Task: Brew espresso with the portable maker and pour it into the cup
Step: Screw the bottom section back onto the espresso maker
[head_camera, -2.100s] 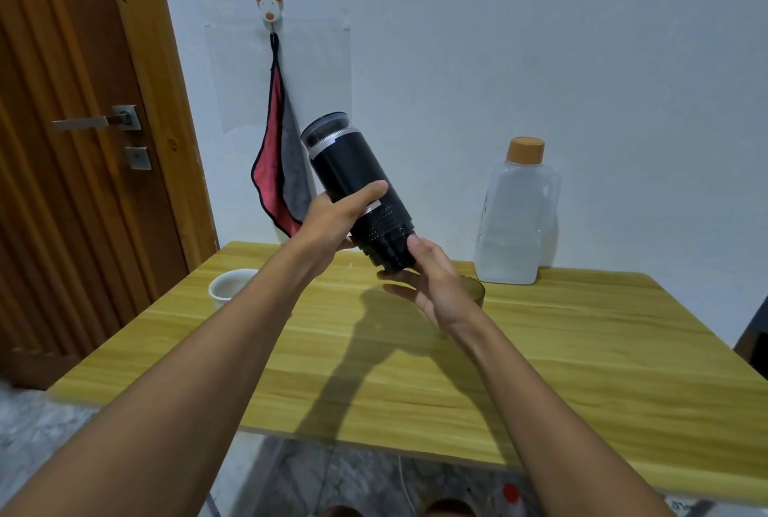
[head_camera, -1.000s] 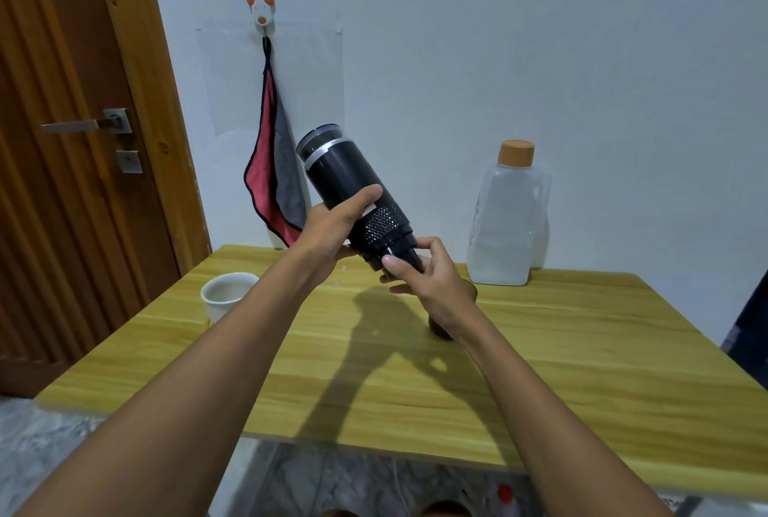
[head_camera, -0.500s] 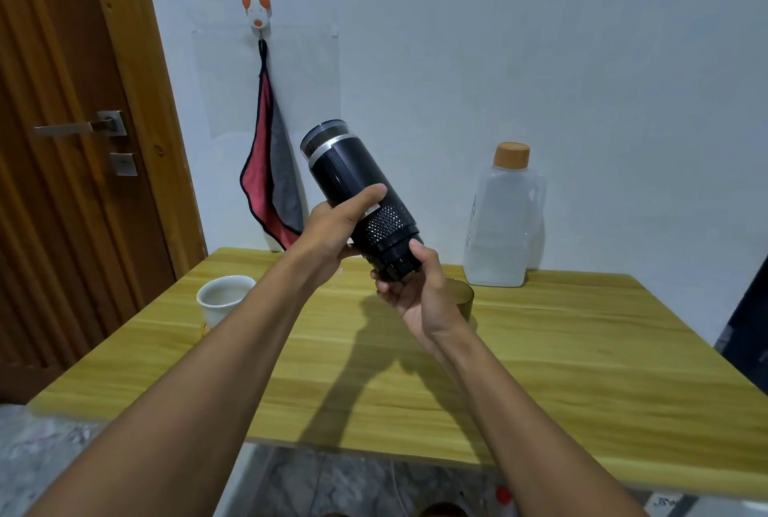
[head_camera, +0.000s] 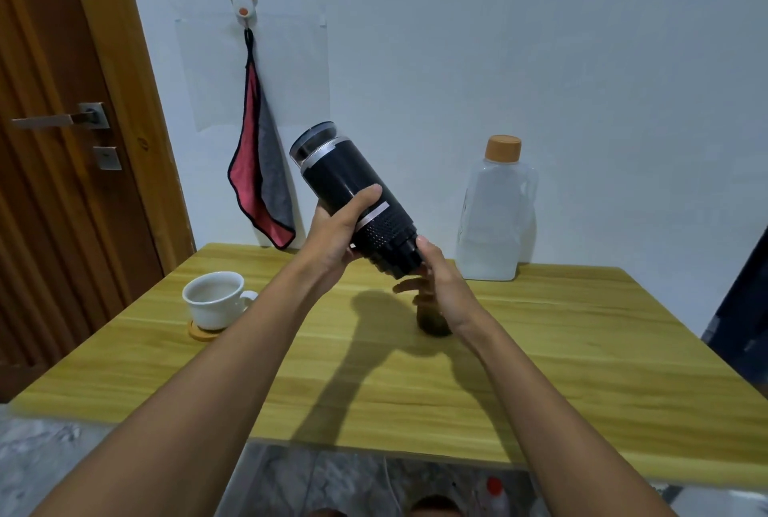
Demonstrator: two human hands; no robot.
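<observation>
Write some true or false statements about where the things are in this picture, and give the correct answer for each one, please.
1. The left hand holds the black espresso maker tilted above the table. True.
2. The white cup stands on a small wooden coaster. True.
3. The water bottle lies on its side. False: it stands upright by the wall, with its orange cap on.
4. The right hand rests flat on the table. False: it is raised at the maker's lower end.
5. A red and grey cloth hangs from a wall hook. True.
</observation>
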